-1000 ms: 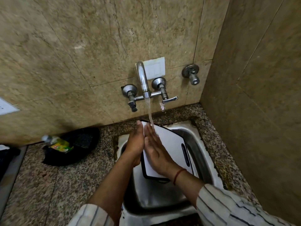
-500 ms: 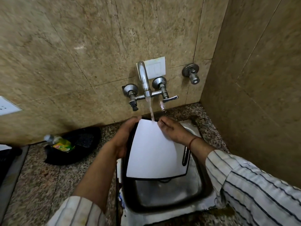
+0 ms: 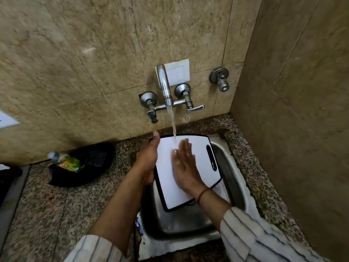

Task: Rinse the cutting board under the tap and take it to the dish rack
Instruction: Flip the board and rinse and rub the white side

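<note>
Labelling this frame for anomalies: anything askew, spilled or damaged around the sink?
One oddity: a plastic bottle lies tipped on its side in a black bowl on the counter, left of the sink. No spill shows. The cutting board is tilted under the running tap, held by the left hand, rubbed by the right hand; that fits rinsing.

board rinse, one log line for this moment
step: rinsing | tap: running | board: over sink | left hand: holds edge | right hand: flat on face

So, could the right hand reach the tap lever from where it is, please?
Probably yes: the right hand lies flat on the board, and nothing stands between it and the lever just above.
</note>
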